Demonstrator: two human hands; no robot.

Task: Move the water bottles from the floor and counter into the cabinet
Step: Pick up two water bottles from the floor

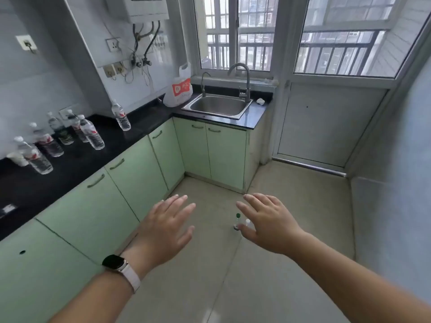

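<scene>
Both hands hang spread and empty at lower centre. Two floor bottles (pixel 238 221) stand upright on the tiles, just left of the right hand (pixel 265 220), nearer it than the left hand (pixel 166 226). More bottles (pixel 92 134) stand on the counter (pixel 98 157), upper left.

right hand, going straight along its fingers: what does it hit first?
Probably the bottles on the floor: the right hand, open and empty, points down-left over them and partly hides them. Depth is unclear; past them lies only bare floor tile, then the green cabinet fronts.
</scene>
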